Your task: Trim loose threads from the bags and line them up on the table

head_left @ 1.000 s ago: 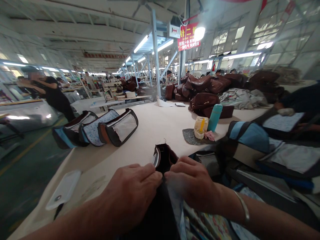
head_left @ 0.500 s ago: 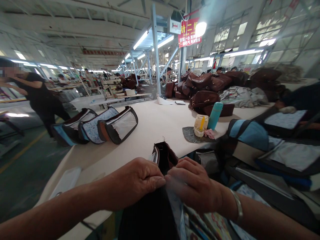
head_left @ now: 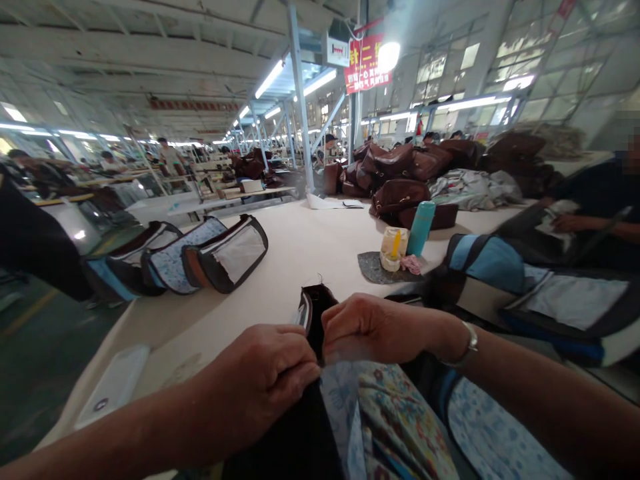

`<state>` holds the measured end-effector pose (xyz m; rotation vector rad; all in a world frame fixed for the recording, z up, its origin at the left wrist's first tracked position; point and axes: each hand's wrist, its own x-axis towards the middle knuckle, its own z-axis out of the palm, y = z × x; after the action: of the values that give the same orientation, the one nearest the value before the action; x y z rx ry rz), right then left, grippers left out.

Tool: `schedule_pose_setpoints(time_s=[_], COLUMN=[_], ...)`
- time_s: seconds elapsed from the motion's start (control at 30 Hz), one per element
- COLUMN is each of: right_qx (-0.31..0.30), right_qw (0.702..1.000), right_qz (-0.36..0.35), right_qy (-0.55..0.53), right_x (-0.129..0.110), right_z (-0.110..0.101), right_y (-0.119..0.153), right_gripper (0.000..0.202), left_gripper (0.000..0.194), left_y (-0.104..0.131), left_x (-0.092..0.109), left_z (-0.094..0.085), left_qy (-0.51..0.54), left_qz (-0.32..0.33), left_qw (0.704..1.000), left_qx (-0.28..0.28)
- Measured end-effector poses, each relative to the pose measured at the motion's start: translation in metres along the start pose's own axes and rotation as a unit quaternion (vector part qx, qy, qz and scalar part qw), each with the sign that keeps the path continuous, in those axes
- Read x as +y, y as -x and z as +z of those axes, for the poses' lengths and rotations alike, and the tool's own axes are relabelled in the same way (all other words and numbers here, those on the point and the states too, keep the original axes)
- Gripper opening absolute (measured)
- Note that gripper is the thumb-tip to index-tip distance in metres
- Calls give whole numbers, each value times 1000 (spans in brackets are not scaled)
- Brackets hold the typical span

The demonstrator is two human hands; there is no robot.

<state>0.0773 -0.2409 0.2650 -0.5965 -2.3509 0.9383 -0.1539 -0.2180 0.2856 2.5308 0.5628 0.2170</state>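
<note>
One head camera looks forward and down, close over both hands at the near edge of the table (head_left: 300, 247), hall beyond.

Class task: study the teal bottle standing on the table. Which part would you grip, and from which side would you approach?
Grip the teal bottle around its straight middle, coming from its right. It stands upright, so a side wrap probably suits; the yellow-capped jar crowds its left.
</note>
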Motion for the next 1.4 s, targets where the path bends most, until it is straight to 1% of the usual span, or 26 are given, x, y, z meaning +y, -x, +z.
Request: schedule_pose_setpoints(time_s=[0.1,0.13,0.17,0.2,0.27,0.33,0.4,0.47,0.5,0.57,0.63,0.7,0.77,0.83,0.93,1.0,1.03,1.1,1.13,1.2,1.27,1.33,1.4], right_qx=[44,64,83,98,115,107,89,73,63,38,11,0,6,29,69,79,75,51,36,16,1,-3,10], right_qw=[988,982,979,982,991,993,988,978,976,979,985,991,995,996,992,991,991,991,989,986,984,984,984], right_qz=[-74,-85,-84,-73,-28,30,91,135,145,145,136,122,101,81,81,98,105,120,129,147,161,168,173], right_qy=[126,157,163,143,58,-23,-90,-139,-151,-141,-105,-59,-10,35,71,51,26,-33,-57,-80,-73,-62,-45], right_x=[3,4,4,4,3,0,-2,-4,-5,-7,-8,-9,-8,-7,-3,-2,-1,-2,-2,-3,-5,-6,-7], right_z=[13,16,19,20,20,18,16,14,14,12,11,11,14,19,26,27,27,23,20,15,14,16,21], right_y=[4,7,9,10,12,11,8,5,3,0,-3,-4,-5,-6,-4,-2,-1,3,4,5,4,3,3], right_gripper=[20,20,20,19,18,25,34,38,39,40,40,37,32,28,27,30,32,36,38,39,39,39,38], left_gripper=[30,30,30,31,34,39,39,37,36,33,31,28,25,23,25,32,36,43,43,35,25,22,21], left_y=[1,0,0,-1,-2,-2,-2,-3,-4,-7,-9,-10,-10,-10,-11,-12,-13,-15,-16,-18,-20,-21,-19], left_x=[-5,-6,-7,-7,-6,-4,-3,-5,-6,-8,-8,-6,-3,-2,-9,-20,-26,-34,-37,-38,-35,-31,-28], left_z=[1,-1,-4,-9,-20,-32,-40,-43,-44,-44,-44,-44,-42,-39,-34,-35,-37,-43,-46,-52,-53,-51,-46], left_qy=[13,28,47,65,97,115,117,111,108,103,94,80,59,41,60,114,148,207,221,209,174,146,128], left_qz=[-7,-19,-33,-45,-61,-62,-60,-55,-52,-46,-42,-31,-12,5,7,10,13,16,12,9,29,55,62], left_qw=[1000,999,998,996,990,988,988,989,989,989,988,989,991,993,994,989,983,967,961,960,966,971,977], left_qx=[-4,-13,-30,-48,-77,-80,-75,-80,-87,-100,-111,-118,-121,-112,-88,-93,-108,-147,-164,-187,-192,-183,-158])
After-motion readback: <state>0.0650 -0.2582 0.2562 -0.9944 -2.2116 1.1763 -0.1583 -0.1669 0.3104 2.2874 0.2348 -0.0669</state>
